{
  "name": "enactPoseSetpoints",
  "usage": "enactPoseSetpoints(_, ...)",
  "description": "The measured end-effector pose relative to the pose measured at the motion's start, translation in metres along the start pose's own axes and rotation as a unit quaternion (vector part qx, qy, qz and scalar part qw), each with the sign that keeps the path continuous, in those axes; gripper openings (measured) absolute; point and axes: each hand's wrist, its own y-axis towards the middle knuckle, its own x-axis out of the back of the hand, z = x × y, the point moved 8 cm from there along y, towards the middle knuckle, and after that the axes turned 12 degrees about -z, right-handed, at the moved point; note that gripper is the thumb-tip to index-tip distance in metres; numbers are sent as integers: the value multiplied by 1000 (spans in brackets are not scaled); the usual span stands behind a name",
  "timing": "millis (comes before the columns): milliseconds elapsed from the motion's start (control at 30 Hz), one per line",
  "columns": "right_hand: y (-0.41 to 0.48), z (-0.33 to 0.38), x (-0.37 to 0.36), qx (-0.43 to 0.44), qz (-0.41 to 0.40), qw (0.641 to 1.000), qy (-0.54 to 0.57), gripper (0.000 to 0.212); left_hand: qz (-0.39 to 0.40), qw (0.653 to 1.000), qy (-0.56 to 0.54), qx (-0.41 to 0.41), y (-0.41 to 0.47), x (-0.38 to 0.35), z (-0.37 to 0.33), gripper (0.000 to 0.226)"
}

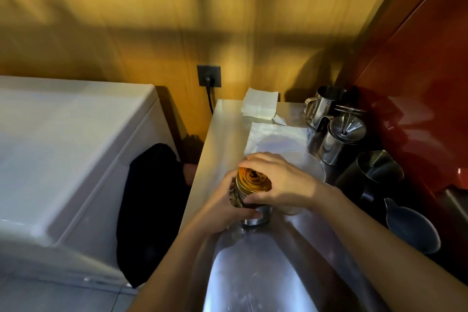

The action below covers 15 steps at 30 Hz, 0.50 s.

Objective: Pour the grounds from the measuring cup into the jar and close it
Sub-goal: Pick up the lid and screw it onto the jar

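Note:
A metal jar (253, 219) stands on the steel counter (253, 273) near its left edge. A gold lid (253, 180) with a dark print sits on top of the jar. My left hand (222, 208) wraps around the jar's side. My right hand (281, 182) curls over the lid from the right, fingers gripping its rim. Just behind my right hand stands a clear plastic measuring cup (306, 167), upright and partly hidden by the hand; its contents cannot be made out.
Several steel pitchers (336, 139) and a dark one (372, 175) crowd the counter's right side by a red wall. A grey jug (412, 228) lies nearer. White paper (276, 137) and folded napkins (259, 106) lie behind. A white appliance (63, 159) stands left across a gap.

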Motion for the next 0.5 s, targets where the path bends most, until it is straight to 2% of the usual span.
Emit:
enactPoseSetpoints(133, 0, -3, 0, 14, 35, 998, -41, 76, -17, 998, 51, -30, -1, 5, -5, 84)
enactPoseSetpoints(300, 2, -9, 8, -23, 13, 993, -113, 79, -18, 992, 105, -66, -2, 1, -12, 81)
enactPoseSetpoints(400, 3, -7, 9, -35, 15, 990, -134, 74, -23, 992, 109, -60, -2, 1, -11, 77)
enactPoseSetpoints(500, 5, 4, 6, 13, 64, 993, -102, 63, -24, 993, 99, -59, -1, 4, -12, 77)
